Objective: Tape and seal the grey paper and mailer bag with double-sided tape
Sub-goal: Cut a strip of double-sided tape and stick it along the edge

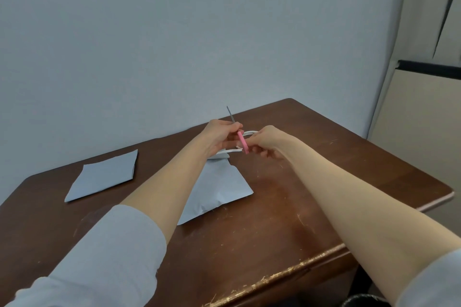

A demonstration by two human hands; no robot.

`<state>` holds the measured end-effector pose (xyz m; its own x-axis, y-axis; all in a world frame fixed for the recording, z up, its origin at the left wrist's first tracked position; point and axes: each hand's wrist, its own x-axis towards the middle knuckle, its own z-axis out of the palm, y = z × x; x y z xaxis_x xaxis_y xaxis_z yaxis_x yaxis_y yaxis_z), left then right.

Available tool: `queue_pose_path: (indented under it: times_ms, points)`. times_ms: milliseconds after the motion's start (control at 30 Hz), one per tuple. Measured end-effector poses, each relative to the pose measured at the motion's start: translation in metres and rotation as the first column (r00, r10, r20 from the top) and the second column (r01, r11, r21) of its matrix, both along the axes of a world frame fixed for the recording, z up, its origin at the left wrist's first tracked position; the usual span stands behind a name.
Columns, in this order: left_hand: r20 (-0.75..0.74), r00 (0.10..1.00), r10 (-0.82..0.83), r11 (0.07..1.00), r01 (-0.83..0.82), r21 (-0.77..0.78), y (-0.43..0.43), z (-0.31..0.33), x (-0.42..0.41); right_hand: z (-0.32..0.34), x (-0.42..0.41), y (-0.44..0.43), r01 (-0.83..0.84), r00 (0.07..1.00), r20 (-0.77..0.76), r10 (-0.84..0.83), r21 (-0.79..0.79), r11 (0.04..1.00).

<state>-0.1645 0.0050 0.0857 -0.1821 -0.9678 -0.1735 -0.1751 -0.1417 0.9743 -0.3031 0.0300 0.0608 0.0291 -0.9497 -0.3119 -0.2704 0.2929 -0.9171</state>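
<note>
Centrally, both hands — left hand (pixel 219 138), right hand (pixel 265 141) — grip pink-handled scissors (pixel 242 143)

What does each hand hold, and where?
Left hand: white tape strip end. Right hand: pink-handled scissors, at the handle; exact grip hidden.

A dark brown wooden table (pixel 287 219) fills the near part of the scene, its top scratched and its near edge chipped pale. Behind it a plain pale blue-grey wall (pixel 199 32) spans the far side, evenly lit. At the far right stands a cream panel (pixel 421 119) crossed by a black bar (pixel 429 68).
</note>
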Motion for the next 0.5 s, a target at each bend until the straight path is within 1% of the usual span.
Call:
queue_pose_path:
  times_ms: [33,67,133,167,200,233,267,300,333,433,500]
  points:
    - [0.022,1.0,-0.014,1.0,0.014,-0.006,-0.001,-0.001,-0.002,-0.001,-0.001,-0.001,0.014,1.0,-0.008,-0.014,-0.005,1.0]
    - [0.039,0.999,-0.023,1.0,0.023,-0.013,-0.003,-0.002,-0.005,-0.003,-0.001,-0.001,0.017,1.0,0.022,-0.017,-0.003,1.0]
    - [0.057,0.998,-0.022,0.999,0.023,-0.03,-0.008,-0.006,-0.009,-0.005,0.0,-0.001,0.026,0.993,0.118,-0.027,0.01,1.0]
    - [0.081,0.997,-0.013,0.999,0.017,-0.05,-0.011,-0.009,-0.01,-0.006,0.0,-0.002,0.059,0.987,0.151,-0.06,0.013,0.998]
    - [0.169,0.986,0.009,0.995,0.009,-0.102,-0.015,-0.013,-0.011,-0.007,-0.002,-0.004,0.114,0.979,0.17,-0.115,0.017,0.993]
    - [0.331,0.943,0.041,0.982,0.024,-0.188,-0.021,-0.018,-0.01,-0.008,-0.005,-0.006,0.175,0.968,0.177,-0.177,0.026,0.984]
    - [0.509,0.857,0.081,0.957,0.076,-0.28,-0.027,-0.023,-0.01,-0.01,-0.009,-0.009,0.221,0.958,0.179,-0.225,0.038,0.974]
    - [0.647,0.753,0.122,0.927,0.146,-0.344,-0.03,-0.027,-0.011,-0.013,-0.014,-0.012,0.25,0.95,0.182,-0.255,0.052,0.967]
    - [0.732,0.666,0.142,0.909,0.205,-0.363,-0.033,-0.031,-0.013,-0.016,-0.018,-0.015,0.27,0.942,0.187,-0.278,0.066,0.961]
    - [0.878,0.462,0.127,0.9,0.318,-0.298,-0.038,-0.043,-0.028,-0.025,-0.028,-0.022,0.322,0.919,0.201,-0.34,0.116,0.939]
    - [0.922,0.369,0.118,0.897,0.358,-0.259,-0.045,-0.052,-0.04,-0.029,-0.033,-0.026,0.348,0.912,0.181,-0.367,0.131,0.929]
